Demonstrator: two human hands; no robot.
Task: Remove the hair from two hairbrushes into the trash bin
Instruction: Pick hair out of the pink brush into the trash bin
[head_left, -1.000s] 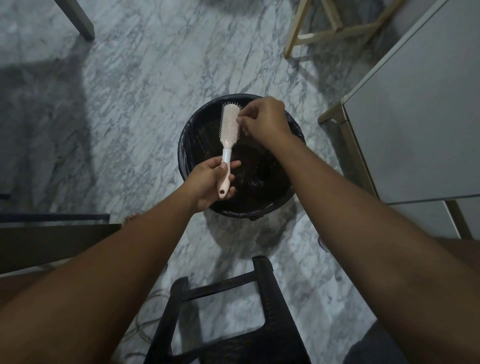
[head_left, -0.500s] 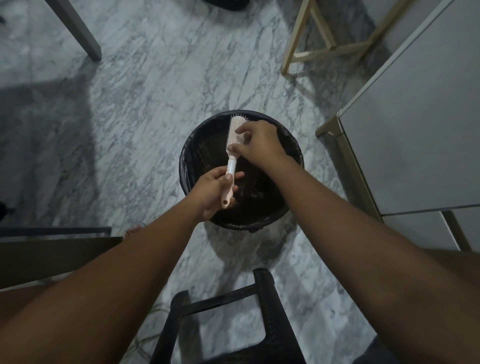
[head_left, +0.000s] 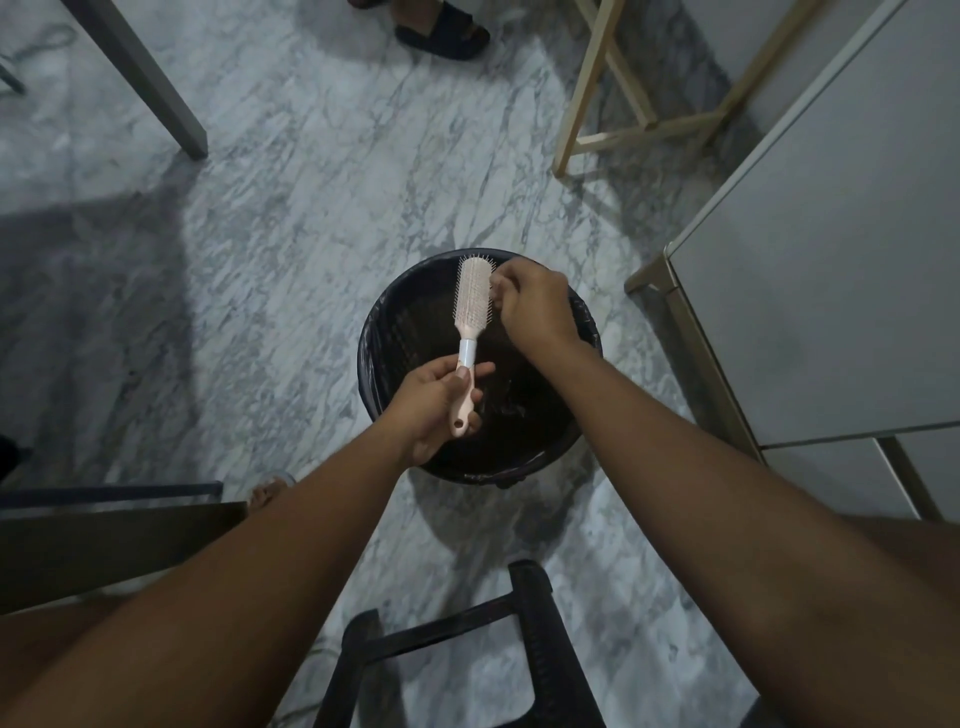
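my left hand (head_left: 436, 402) is closed round the handle of the hairbrush (head_left: 470, 317), thumb across the top of the handle, fingers wrapped beneath; the hanging hole at the handle's end shows just past my palm. brush is pale pink with a white collar between handle and head. it is held roughly upright in view, head pointing away from me, bristles facing up toward the camera, tilted a little to the right. whole brush sits above the open mouth of the trash bin (head_left: 382, 332), not touching it. my right hand (head_left: 535, 306) is at the right edge of the brush head, fingertips bunched together in a pinch against the bristles near the top; whether any hair is caught between them i cannot tell, too small and dim. bin is round, black, lined with a black bag folded over the rim, standing on the grey-veined marble floor (head_left: 291, 218). inside the bin, dark material lies near the bottom, detail not readable. a black plastic stool (head_left: 530, 613) stands at the near edge of view between my forearms. a grey cabinet (head_left: 821, 291) is to the right of the bin, near it but apart. a light wooden frame (head_left: 597, 104) stands beyond the bin at upper right, a grey table leg (head_left: 150, 78) at upper left. a dark sandal (head_left: 441, 31) on someone's foot shows at the top edge. lighting low.
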